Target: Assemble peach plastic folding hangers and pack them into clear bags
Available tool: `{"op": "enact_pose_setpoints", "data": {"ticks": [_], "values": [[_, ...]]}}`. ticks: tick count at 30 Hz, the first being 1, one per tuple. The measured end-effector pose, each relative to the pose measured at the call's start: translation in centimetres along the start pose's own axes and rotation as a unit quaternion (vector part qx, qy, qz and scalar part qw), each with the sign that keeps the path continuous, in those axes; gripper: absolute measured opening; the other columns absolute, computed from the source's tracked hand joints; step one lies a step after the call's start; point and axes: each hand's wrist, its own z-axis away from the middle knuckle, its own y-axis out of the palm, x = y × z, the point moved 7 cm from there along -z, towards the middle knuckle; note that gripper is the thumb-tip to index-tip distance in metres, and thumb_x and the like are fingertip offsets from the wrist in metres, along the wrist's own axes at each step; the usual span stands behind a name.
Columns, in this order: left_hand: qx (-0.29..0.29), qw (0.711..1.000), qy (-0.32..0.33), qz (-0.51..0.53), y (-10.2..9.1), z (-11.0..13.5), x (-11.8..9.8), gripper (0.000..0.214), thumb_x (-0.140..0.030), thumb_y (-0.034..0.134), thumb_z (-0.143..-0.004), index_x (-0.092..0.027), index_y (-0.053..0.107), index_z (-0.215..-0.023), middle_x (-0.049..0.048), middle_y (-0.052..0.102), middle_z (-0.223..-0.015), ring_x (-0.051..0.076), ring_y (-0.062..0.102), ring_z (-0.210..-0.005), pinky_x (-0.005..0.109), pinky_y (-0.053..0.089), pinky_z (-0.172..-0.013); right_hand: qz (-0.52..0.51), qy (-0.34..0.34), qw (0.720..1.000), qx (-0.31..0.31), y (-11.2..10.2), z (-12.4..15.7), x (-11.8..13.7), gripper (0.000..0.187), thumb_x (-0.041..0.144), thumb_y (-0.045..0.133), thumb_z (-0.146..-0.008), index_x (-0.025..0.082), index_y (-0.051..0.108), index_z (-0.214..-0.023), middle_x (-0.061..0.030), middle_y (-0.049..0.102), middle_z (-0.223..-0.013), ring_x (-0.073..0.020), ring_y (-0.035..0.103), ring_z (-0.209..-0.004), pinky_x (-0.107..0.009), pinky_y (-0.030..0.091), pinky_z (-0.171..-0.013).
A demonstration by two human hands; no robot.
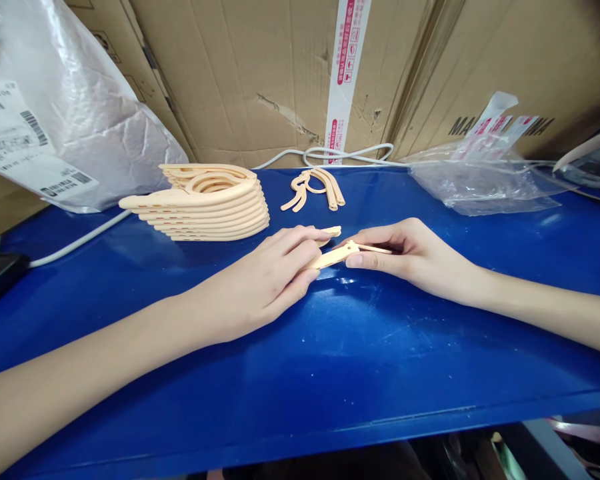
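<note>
My left hand (273,280) grips a beige plastic folding hanger (336,257) over the middle of the blue table. Its fingers wrap round one arm of the hanger, and another beige end sticks out beyond the fingertips. At the hanger's right end, my right hand (420,257) pinches it between thumb and fingers; a thin beige strip runs into that palm. Part of the hanger is hidden by both hands. Beyond the left hand stands a neat stack of beige folded hangers (205,217). Farther back, to the stack's right, lie loose beige hanger pieces (323,187), some curved like hooks.
Large cardboard boxes (240,80) stand along the back of the blue table (300,400). A white cable (80,239) runs to a black device (3,277) at left, below a labelled plastic package (80,113). Clear plastic bags (480,187) lie at the back right.
</note>
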Motion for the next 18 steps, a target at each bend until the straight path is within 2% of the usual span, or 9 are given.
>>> {"op": "enact_pose_setpoints", "data": {"ticks": [4, 6, 8, 11, 15, 16, 18], "values": [[-0.005, 1.000, 0.001, -0.010, 0.0, 0.0, 0.0, 0.029, -0.024, 0.034, -0.105, -0.016, 0.055, -0.123, 0.0109, 0.045, -0.148, 0.022, 0.041, -0.139, 0.042, 0.033, -0.118, 0.055, -0.038, 0.998, 0.005, 0.0, 0.1, 0.3, 0.038, 0.052, 0.057, -0.093, 0.017, 0.072, -0.094, 0.0005, 0.058, -0.076, -0.0127, 0.046, -0.067, -0.026, 0.036, -0.058], [0.002, 1.000, -0.001, -0.012, 0.1, 0.0, 0.0, 0.029, -0.024, 0.034, -0.105, -0.017, 0.056, -0.122, 0.0105, 0.045, -0.149, 0.022, 0.040, -0.140, 0.043, 0.032, -0.119, 0.110, -0.063, 0.992, 0.004, 0.0, 0.3, 0.6, 0.037, 0.049, 0.054, -0.096, 0.017, 0.071, -0.091, 0.0009, 0.059, -0.074, -0.0123, 0.048, -0.065, -0.026, 0.036, -0.059], [0.009, 1.000, 0.001, -0.015, 0.2, 0.1, 0.0, 0.029, -0.025, 0.034, -0.105, -0.017, 0.057, -0.120, 0.0104, 0.045, -0.149, 0.022, 0.040, -0.140, 0.043, 0.032, -0.119, 0.177, -0.098, 0.979, 0.000, 0.2, 0.5, 1.1, 0.034, 0.045, 0.051, -0.099, 0.017, 0.070, -0.096, 0.0002, 0.063, -0.077, -0.0123, 0.053, -0.067, -0.025, 0.038, -0.062], [0.014, 1.000, 0.006, -0.018, 0.3, 0.2, 0.0, 0.029, -0.026, 0.033, -0.105, -0.017, 0.057, -0.119, 0.0105, 0.046, -0.148, 0.023, 0.040, -0.139, 0.044, 0.033, -0.119, 0.304, -0.155, 0.940, -0.012, 0.5, 0.8, 1.9, 0.035, 0.039, 0.042, -0.104, 0.016, 0.068, -0.100, -0.0024, 0.066, -0.083, -0.0123, 0.058, -0.068, -0.025, 0.039, -0.063], [0.012, 1.000, 0.009, -0.011, 0.2, 0.1, 0.0, 0.027, -0.025, 0.033, -0.106, -0.017, 0.057, -0.115, 0.0101, 0.047, -0.147, 0.021, 0.041, -0.138, 0.041, 0.034, -0.118, 0.455, -0.222, 0.860, -0.061, 0.8, 1.3, 2.7, 0.045, 0.038, 0.033, -0.106, 0.015, 0.068, -0.091, -0.0037, 0.062, -0.074, -0.0130, 0.055, -0.062, -0.026, 0.035, -0.057], [0.012, 1.000, 0.011, -0.010, 0.1, 0.1, -0.1, 0.026, -0.025, 0.033, -0.106, -0.017, 0.057, -0.114, 0.0101, 0.047, -0.147, 0.021, 0.041, -0.138, 0.040, 0.034, -0.118, 0.470, -0.230, 0.849, -0.071, 0.8, 1.4, 2.8, 0.045, 0.038, 0.033, -0.106, 0.014, 0.068, -0.090, -0.0037, 0.062, -0.073, -0.0132, 0.055, -0.061, -0.026, 0.035, -0.057], [0.012, 1.000, 0.011, -0.007, 0.0, 0.1, -0.1, 0.026, -0.024, 0.033, -0.105, -0.017, 0.057, -0.113, 0.0099, 0.047, -0.147, 0.020, 0.041, -0.138, 0.039, 0.033, -0.118, 0.471, -0.233, 0.848, -0.072, 0.9, 1.3, 2.8, 0.045, 0.038, 0.033, -0.106, 0.014, 0.069, -0.091, -0.0035, 0.062, -0.073, -0.0131, 0.056, -0.062, -0.026, 0.035, -0.056]]}}
